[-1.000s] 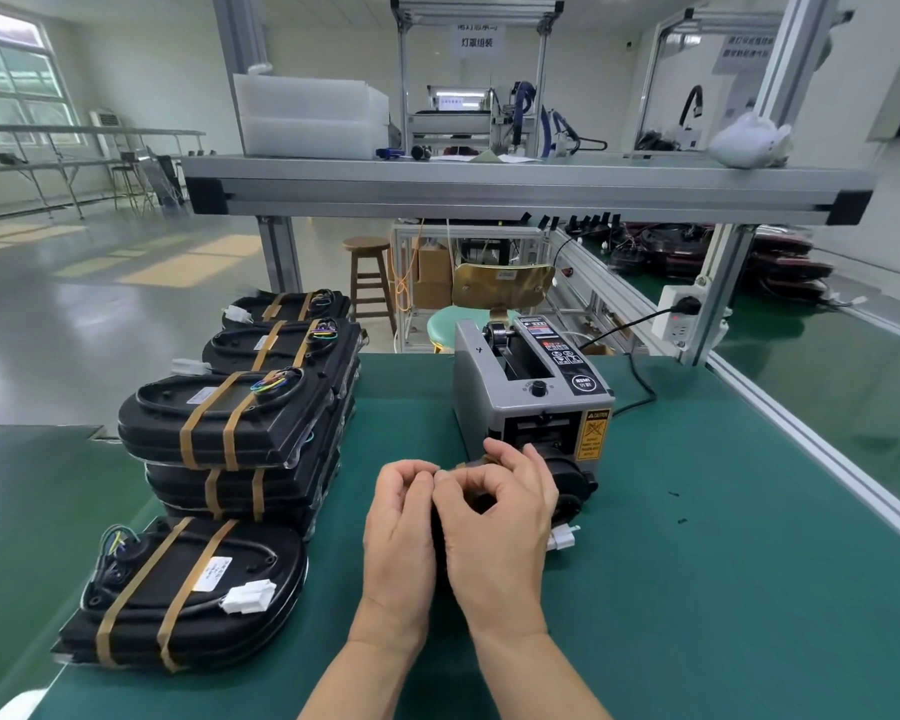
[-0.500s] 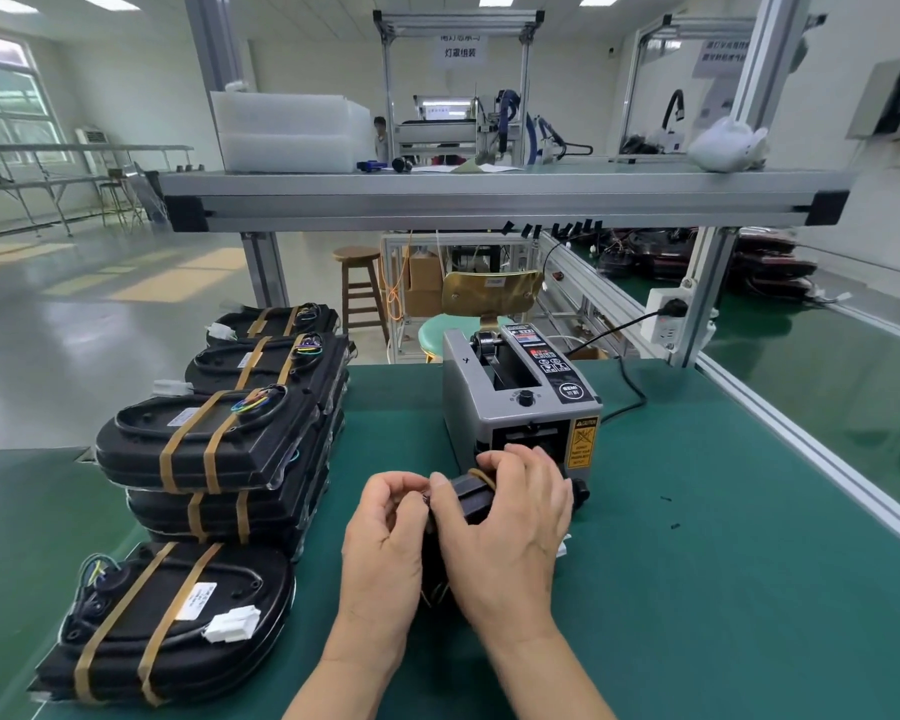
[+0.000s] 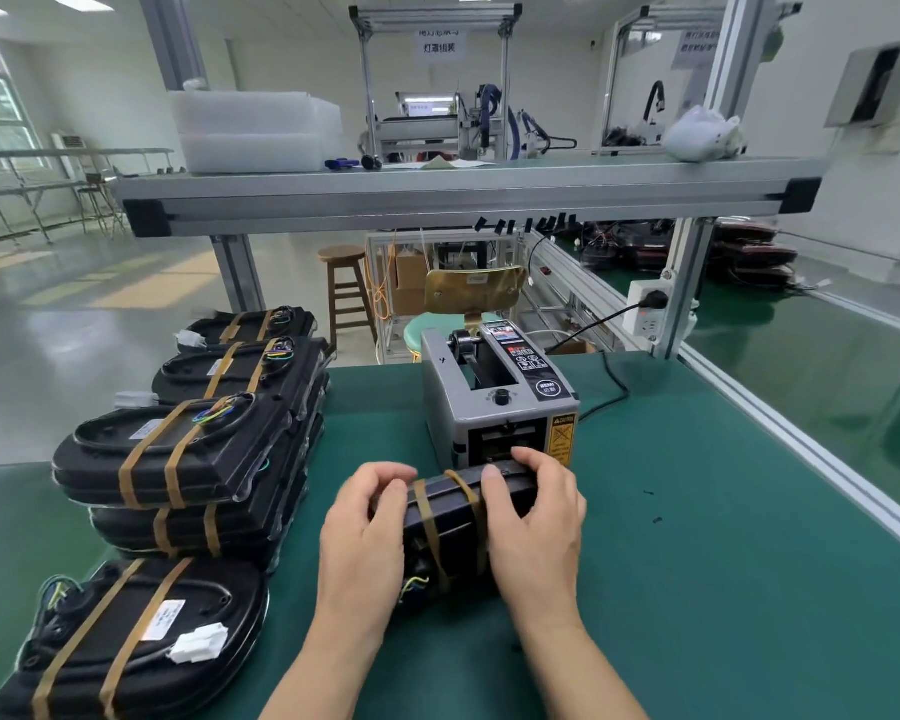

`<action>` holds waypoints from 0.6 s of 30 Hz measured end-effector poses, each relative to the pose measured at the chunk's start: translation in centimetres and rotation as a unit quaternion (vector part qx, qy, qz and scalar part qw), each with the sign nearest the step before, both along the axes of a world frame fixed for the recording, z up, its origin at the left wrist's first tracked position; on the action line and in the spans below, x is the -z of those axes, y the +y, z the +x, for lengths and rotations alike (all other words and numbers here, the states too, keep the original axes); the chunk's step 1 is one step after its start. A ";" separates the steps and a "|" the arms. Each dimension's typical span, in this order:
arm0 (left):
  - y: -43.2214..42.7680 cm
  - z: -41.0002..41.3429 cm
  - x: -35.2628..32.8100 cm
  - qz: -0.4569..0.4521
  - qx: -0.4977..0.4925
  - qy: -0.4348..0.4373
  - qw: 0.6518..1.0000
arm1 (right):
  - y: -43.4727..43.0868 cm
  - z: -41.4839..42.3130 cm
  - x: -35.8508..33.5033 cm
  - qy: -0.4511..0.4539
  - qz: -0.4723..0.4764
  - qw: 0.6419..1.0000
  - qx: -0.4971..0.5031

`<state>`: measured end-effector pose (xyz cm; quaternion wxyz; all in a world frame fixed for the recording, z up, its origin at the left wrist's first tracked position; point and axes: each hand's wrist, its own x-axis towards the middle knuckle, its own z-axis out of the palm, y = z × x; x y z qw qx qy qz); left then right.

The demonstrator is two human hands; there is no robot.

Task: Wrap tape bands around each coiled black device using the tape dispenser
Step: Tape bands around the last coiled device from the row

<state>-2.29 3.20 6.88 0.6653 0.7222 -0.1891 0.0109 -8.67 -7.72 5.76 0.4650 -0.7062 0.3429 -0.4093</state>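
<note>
Left hand (image 3: 365,532) and right hand (image 3: 533,527) clasp opposite ends of black device (image 3: 447,509), fingers curled over top edge. Device up on edge, long axis left-right, right end slightly farther away. Two tan tape bands (image 3: 424,517) cross it. Sits on green mat (image 3: 697,563), just before tape dispenser (image 3: 489,402). Banded stacks (image 3: 178,459) at left.

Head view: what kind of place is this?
Most likely a factory assembly or packing line. Signs: a green-matted bench under an aluminium-profile shelf, an electric tape dispenser, and stacks of taped black devices. The left hand and right hand grip another device.
</note>
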 end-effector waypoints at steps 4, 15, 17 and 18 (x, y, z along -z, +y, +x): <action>-0.3 0.1 -0.8 0.126 0.015 -0.138 0.982 | -0.8 0.2 0.3 -0.045 0.068 0.997 0.016; 2.3 1.8 -1.5 0.194 0.076 -0.182 0.961 | -5.3 1.5 0.1 -0.097 0.315 0.944 -0.010; 2.9 2.1 -1.8 0.202 0.082 -0.178 0.960 | -5.3 2.0 0.1 -0.100 0.324 0.941 -0.008; 3.2 2.2 -1.9 0.209 0.088 -0.177 0.958 | -5.3 2.2 0.1 -0.101 0.327 0.940 -0.003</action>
